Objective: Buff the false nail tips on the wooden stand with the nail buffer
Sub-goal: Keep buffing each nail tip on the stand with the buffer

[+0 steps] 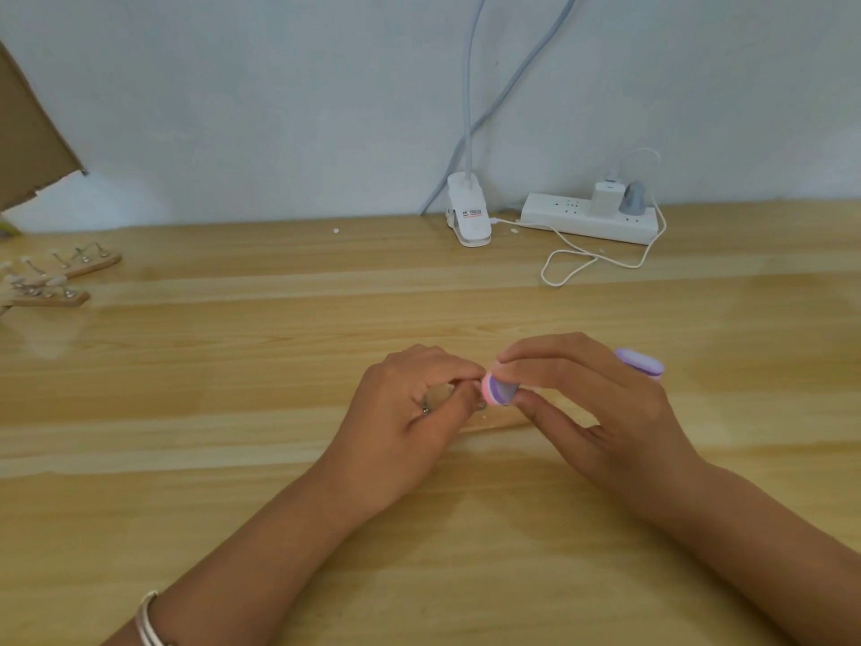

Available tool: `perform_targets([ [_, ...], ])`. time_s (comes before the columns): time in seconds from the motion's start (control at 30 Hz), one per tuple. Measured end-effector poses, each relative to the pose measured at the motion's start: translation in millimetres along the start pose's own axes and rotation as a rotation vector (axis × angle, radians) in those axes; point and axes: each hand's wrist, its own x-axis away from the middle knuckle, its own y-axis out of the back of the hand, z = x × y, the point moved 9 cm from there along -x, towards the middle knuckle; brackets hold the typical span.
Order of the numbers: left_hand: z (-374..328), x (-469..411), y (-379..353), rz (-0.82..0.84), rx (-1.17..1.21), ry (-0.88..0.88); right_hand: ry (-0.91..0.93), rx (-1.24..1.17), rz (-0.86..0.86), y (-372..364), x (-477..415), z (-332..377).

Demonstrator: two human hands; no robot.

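We're right over the worktop (233, 366) now, both hands working close together at the centre. The right hand (601, 412) grips the nail buffer (499, 392), fingers on top and thumb beneath. Its pink-and-purple end pokes out to the left, while the lilac far end shows beyond the knuckles. That near end sits right against the fingertips of the left hand (414, 407), which is curled and pinching a small metal holder (426, 409). The nail tip itself is too covered for us to make out. Just below the two hands a strip of the wooden stand (498, 425) lies flat on the worktop. Well off to the far left lie a second stand (95, 264) and a third stand (60, 299), both carrying pale tips. At the back, against the wall, we see a white clip lamp (469, 221) and a power strip (577, 215) with a looping white cable (566, 268) — and a silver bangle (148, 620) on the left wrist.
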Motion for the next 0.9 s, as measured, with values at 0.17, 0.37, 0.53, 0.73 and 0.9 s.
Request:
perform_targets([
  [0.17,2,0,2,-0.019,0.022,0.012,0.026,-0.001,0.026,-1,0,-2],
  [0.37,4,0,2,-0.022,0.037,0.02,0.044,-0.043,0.024,-5,3,5],
  [0.53,8,1,-1,0.011,0.111,0.092,0.001,-0.014,0.029,1,2,-8],
  [0.73,9,1,-1,0.022,0.119,0.093,0.055,-0.071,0.026,-4,2,6],
  [0.9,9,1,-4,0.046,0.156,0.107,0.023,-0.043,-0.002,0,3,3],
])
